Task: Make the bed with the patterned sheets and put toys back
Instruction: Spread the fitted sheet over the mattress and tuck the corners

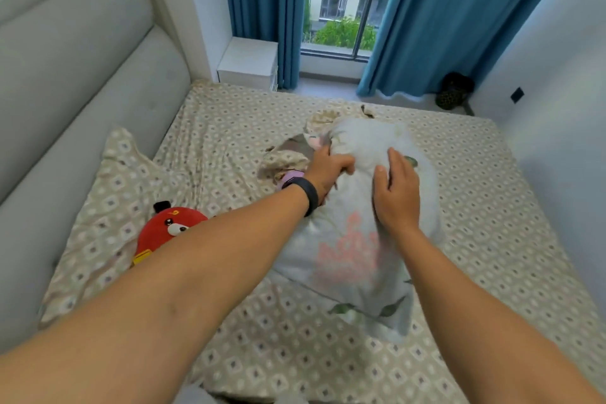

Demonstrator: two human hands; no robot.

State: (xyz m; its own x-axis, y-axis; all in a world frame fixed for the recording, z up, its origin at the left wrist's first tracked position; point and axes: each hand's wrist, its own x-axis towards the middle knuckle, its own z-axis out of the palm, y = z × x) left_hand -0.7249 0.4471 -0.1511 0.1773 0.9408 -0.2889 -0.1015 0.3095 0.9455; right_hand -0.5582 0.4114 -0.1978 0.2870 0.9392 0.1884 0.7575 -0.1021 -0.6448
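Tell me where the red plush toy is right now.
In the head view, the red plush toy lies on the patterned sheet at the lower left, near the grey headboard, partly hidden behind the left forearm and beside the patterned pillow.

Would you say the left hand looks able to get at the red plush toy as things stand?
Probably yes, once it lets go: the left hand grips the pale pillow, but the red plush toy lies uncovered just beside that forearm.

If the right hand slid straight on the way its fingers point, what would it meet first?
The right hand lies flat on the pale blue bundle, fingers pointing toward the window. Going on, it would probably ride over the bundle's far end, then reach the patterned sheet. Depth is hard to judge.
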